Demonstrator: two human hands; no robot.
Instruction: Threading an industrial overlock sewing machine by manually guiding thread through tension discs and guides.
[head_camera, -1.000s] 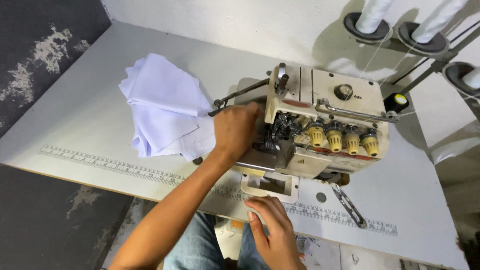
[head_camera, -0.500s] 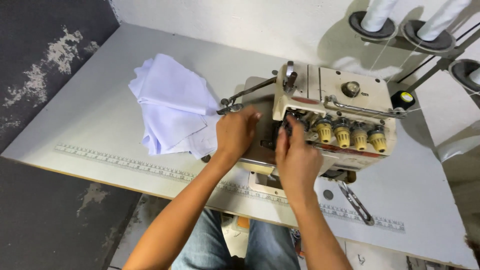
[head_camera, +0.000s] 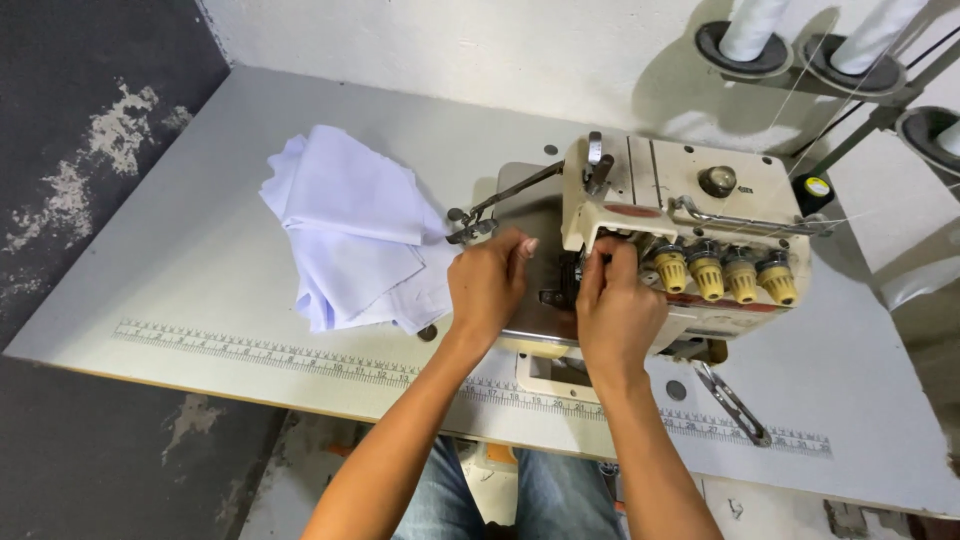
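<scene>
Both hands at the sewing machine (head_camera: 690, 230) needle area: left hand (head_camera: 487, 285) fingers curled together, right hand (head_camera: 615, 300) fingers pinched, on what unclear; white cloth (head_camera: 350, 225) left of fingers on desk (head_camera: 200, 250).

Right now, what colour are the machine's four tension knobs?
The tension knobs are yellow, clearest in the head view.

Pale grey table (head_camera: 200, 260), whitewashed wall (head_camera: 450, 50) behind, dark patchy floor (head_camera: 70, 130) left.
</scene>
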